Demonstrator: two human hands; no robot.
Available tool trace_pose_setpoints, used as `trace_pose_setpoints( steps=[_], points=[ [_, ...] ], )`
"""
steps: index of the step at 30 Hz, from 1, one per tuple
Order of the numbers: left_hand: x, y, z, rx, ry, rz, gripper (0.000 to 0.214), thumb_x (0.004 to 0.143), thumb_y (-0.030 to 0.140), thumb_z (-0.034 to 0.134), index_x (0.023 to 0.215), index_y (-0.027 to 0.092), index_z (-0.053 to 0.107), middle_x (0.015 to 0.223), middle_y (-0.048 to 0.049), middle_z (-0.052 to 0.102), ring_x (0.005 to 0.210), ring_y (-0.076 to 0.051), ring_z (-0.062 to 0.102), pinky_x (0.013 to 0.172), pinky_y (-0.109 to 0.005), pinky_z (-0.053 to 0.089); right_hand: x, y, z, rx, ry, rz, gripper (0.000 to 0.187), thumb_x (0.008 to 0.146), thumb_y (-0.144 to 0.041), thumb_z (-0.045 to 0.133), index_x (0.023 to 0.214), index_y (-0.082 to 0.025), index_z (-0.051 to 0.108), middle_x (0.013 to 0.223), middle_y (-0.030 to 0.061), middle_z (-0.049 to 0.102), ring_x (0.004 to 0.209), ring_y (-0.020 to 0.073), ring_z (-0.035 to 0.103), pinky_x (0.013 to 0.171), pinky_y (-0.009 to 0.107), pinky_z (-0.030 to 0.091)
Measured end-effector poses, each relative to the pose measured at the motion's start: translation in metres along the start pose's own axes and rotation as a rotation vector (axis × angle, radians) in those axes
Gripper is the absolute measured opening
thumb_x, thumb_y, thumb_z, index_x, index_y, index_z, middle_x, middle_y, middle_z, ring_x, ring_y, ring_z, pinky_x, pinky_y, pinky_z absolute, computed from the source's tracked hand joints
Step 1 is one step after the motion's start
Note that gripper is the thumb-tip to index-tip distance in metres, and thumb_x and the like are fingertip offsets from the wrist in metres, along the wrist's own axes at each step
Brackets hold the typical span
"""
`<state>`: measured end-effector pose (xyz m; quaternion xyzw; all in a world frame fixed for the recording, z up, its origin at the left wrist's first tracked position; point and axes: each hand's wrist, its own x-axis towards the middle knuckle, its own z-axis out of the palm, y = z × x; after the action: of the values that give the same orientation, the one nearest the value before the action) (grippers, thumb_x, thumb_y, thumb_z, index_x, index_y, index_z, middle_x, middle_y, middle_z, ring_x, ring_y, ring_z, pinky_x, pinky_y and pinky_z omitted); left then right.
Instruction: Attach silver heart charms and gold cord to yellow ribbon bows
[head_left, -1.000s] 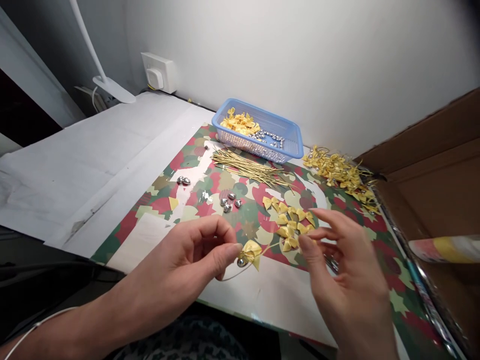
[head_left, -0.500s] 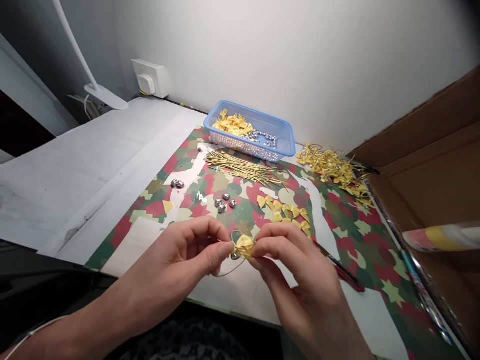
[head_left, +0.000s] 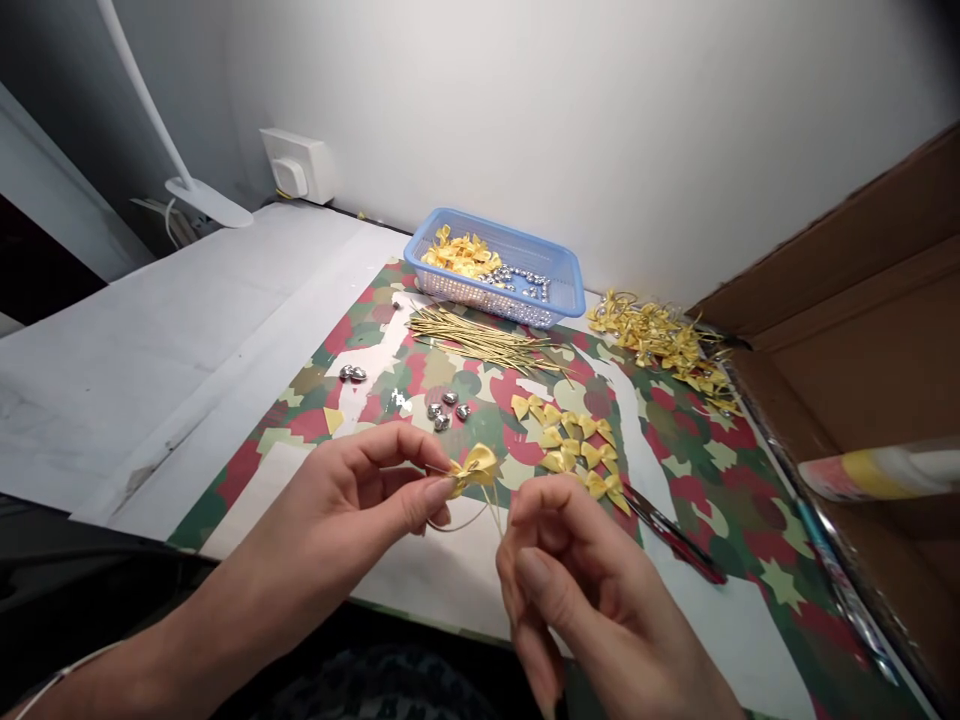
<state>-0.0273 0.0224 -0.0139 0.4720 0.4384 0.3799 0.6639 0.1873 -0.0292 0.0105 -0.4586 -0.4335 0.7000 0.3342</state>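
Observation:
My left hand pinches a yellow ribbon bow between thumb and fingertips, above the white paper at the front. A thin golden cord hangs from the bow, with one part looping below my left fingertips. Its straight strands run down to my right hand, whose fingers are curled with the thumb bent against them; the exact grip point is hidden. Beyond the hands lie several silver beads. To the right are several loose yellow bows in rough rows.
A blue basket with bows and silver beads stands by the wall. Before it lies a bundle of golden cords. Finished-looking bows are heaped at the back right, near a cardboard box. Dark red-handled scissors lie right.
My right hand has let go of the bow and moved down and right, its fingers curling. The bow stays in my left hand, now tilted and more visible.

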Motion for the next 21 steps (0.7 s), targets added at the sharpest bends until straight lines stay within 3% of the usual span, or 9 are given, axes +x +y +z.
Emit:
trace_pose_setpoints(
  steps=[2, 3, 7, 9, 12, 15, 19, 21],
  points=[
    [0.000, -0.003, -0.003, -0.009, 0.004, -0.010, 0.017, 0.093, 0.042, 0.084, 0.092, 0.029, 0.073, 0.087, 0.0052, 0.071, 0.080, -0.009, 0.068, 0.076, -0.013, 0.054, 0.000, 0.005, -0.003, -0.095, 0.035, -0.016, 0.034, 0.110, -0.058, 0.048, 0.115, -0.026, 0.055, 0.071, -0.0074, 0.055, 0.045, 0.0045, 0.040, 0.047, 0.019, 0.029],
    [0.000, -0.004, -0.004, -0.009, 0.006, -0.011, 0.017, 0.093, 0.042, 0.084, 0.093, 0.029, 0.073, 0.087, 0.0053, 0.071, 0.080, -0.009, 0.068, 0.076, -0.013, 0.054, 0.000, 0.008, -0.005, -0.206, 0.096, -0.084, 0.030, 0.112, -0.053, 0.045, 0.117, -0.026, 0.057, 0.072, -0.0057, 0.058, 0.047, 0.0062, 0.042, 0.047, 0.020, 0.031],
    [0.002, -0.007, -0.003, -0.014, -0.003, -0.014, 0.014, 0.093, 0.039, 0.084, 0.091, 0.029, 0.074, 0.083, 0.0056, 0.072, 0.079, -0.009, 0.068, 0.074, -0.013, 0.053, 0.001, 0.008, -0.014, -0.784, 0.496, -0.578, 0.017, 0.105, -0.022, 0.060, 0.118, -0.030, 0.069, 0.105, 0.0045, 0.071, 0.082, 0.0164, 0.067, 0.057, 0.024, 0.047],
    [0.002, -0.006, 0.000, -0.023, -0.010, -0.014, 0.014, 0.093, 0.038, 0.085, 0.089, 0.029, 0.075, 0.081, 0.0055, 0.072, 0.077, -0.010, 0.068, 0.073, -0.014, 0.054, 0.002, 0.003, -0.014, -0.861, 0.527, -0.711, 0.021, 0.100, -0.013, 0.064, 0.112, -0.029, 0.071, 0.108, 0.0037, 0.071, 0.089, 0.0170, 0.069, 0.066, 0.025, 0.052],
    [0.002, -0.003, 0.002, -0.012, -0.001, 0.004, 0.012, 0.092, 0.036, 0.085, 0.089, 0.029, 0.076, 0.081, 0.0053, 0.073, 0.077, -0.010, 0.068, 0.073, -0.015, 0.054, 0.006, -0.004, -0.010, -0.822, 0.402, -0.729, 0.022, 0.101, -0.008, 0.060, 0.105, -0.027, 0.069, 0.096, -0.0003, 0.072, 0.082, 0.0141, 0.068, 0.071, 0.024, 0.055],
    [0.001, -0.001, 0.003, 0.006, 0.038, 0.023, 0.010, 0.091, 0.033, 0.086, 0.086, 0.028, 0.077, 0.079, 0.0049, 0.072, 0.076, -0.011, 0.067, 0.071, -0.015, 0.054, 0.011, -0.001, -0.005, -0.783, 0.395, -0.721, 0.019, 0.104, -0.012, 0.055, 0.105, -0.026, 0.068, 0.091, -0.0016, 0.071, 0.078, 0.0129, 0.067, 0.070, 0.023, 0.054],
    [-0.001, -0.001, 0.004, -0.001, 0.088, 0.034, 0.011, 0.087, 0.030, 0.087, 0.082, 0.027, 0.078, 0.078, 0.0042, 0.073, 0.075, -0.011, 0.068, 0.069, -0.015, 0.055, 0.019, 0.007, 0.000, -0.746, 0.363, -0.581, 0.005, 0.100, -0.023, 0.066, 0.099, -0.025, 0.070, 0.087, -0.0018, 0.069, 0.068, 0.0120, 0.060, 0.057, 0.023, 0.047],
    [-0.002, -0.004, 0.003, -0.013, 0.102, 0.033, 0.010, 0.087, 0.030, 0.088, 0.083, 0.027, 0.079, 0.079, 0.0042, 0.075, 0.076, -0.012, 0.070, 0.070, -0.015, 0.056, 0.023, 0.008, 0.001, -0.697, 0.298, -0.521, 0.013, 0.099, -0.020, 0.066, 0.087, -0.023, 0.069, 0.083, -0.0017, 0.066, 0.067, 0.0115, 0.058, 0.057, 0.023, 0.045]
  ],
)
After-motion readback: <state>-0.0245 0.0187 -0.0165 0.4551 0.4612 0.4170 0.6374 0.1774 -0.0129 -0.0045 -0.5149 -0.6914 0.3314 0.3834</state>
